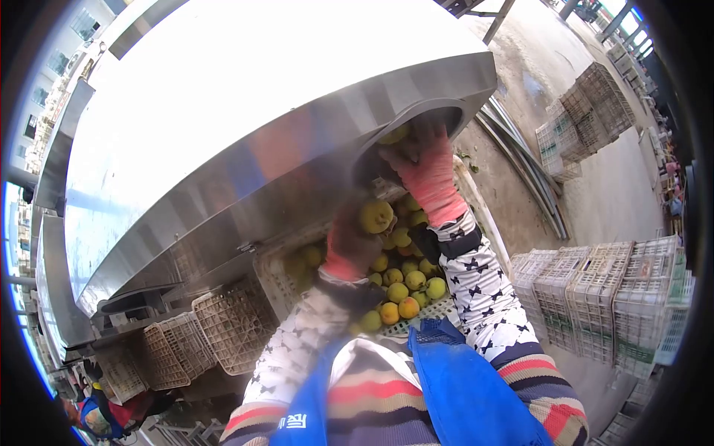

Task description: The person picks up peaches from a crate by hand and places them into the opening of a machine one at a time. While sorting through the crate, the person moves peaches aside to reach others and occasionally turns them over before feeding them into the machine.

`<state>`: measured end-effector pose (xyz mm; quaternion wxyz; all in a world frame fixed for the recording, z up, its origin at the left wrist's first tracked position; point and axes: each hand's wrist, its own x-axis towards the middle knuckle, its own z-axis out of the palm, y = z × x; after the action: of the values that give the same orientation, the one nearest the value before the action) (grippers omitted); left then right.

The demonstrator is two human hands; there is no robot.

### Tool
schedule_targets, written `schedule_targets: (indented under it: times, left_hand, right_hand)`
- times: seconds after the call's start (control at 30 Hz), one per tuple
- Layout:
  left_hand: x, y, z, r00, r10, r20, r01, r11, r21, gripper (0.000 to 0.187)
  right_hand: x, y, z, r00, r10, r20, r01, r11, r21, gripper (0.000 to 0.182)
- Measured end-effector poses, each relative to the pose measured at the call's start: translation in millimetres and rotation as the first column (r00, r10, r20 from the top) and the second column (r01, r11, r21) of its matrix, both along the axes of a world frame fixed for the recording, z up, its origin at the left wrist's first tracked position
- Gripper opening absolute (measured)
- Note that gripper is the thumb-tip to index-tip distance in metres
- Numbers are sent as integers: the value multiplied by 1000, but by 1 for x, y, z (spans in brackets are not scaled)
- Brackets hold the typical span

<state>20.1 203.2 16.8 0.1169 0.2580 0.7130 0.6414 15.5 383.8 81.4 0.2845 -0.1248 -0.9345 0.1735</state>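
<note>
My right hand [425, 167], in a coral glove, reaches into the round opening [451, 113] at the end of a metal machine. Its thumb and fingers are apart, and a yellow fruit [395, 134] lies just beyond the thumb. My left hand [348, 244], gloved alike and smeared by motion, is over the fruit crate [487, 215]. Against its fingers is a large-looking yellow-green fruit [377, 215], apparently held. Below, several round yellow-green fruits [394, 276], some blushed orange like peaches, fill the crate. The metal edge shades part of it.
A shiny metal table [245, 97] spreads in front of me. Plastic crates [234, 327] stand beneath it at left. More crates [595, 297] line up at right, with another stack [587, 111] farther off. Metal bars [524, 167] lie on the floor. Another person [100, 412] is at lower left.
</note>
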Motion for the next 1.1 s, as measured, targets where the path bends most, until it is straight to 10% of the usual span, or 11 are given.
schedule_targets:
  times: [0.1,0.23,0.33,0.43,0.5,0.6,0.7,0.9,0.97,1.03,1.1]
  left_hand:
    - [-4,0,6,940,-123,318,32,961,275,42]
    - [3,-1,60,986,-134,-97,115,977,-179,43]
    - [6,-2,45,928,-171,331,159,985,61,42]
    - [7,-14,12,405,-292,866,-177,905,387,38]
    - [15,-39,-53,670,-134,731,28,988,155,34]
    - [19,-82,-129,709,-14,705,-128,981,149,32]
    - [15,-112,-121,519,141,843,-306,952,29,31]
    - [10,-134,-182,745,493,449,-336,859,-387,38]
    - [3,-129,-185,948,319,-5,-248,728,-639,38]
    - [-4,-113,-145,862,-339,-377,-258,348,-901,40]
    - [-14,-110,-155,954,-281,-101,-27,258,-966,46]
  right_hand:
    - [55,-22,13,983,142,-120,-179,892,-416,81]
    - [78,-37,-1,953,299,60,-252,882,-397,77]
    - [68,-35,15,995,64,72,-32,926,-377,69]
    - [15,-15,4,982,-37,183,33,999,27,60]
    - [-22,-8,-18,975,-153,159,125,976,177,55]
    - [1,18,5,981,54,-186,-56,998,-4,45]
    - [64,9,-8,959,-72,-274,-107,804,-585,31]
    - [139,25,-135,811,26,584,266,873,-409,29]
    - [133,7,-160,715,122,689,60,970,-234,29]
    - [114,-8,-181,646,111,755,-60,994,-95,36]
    - [96,-10,-213,450,88,889,-150,988,-22,45]
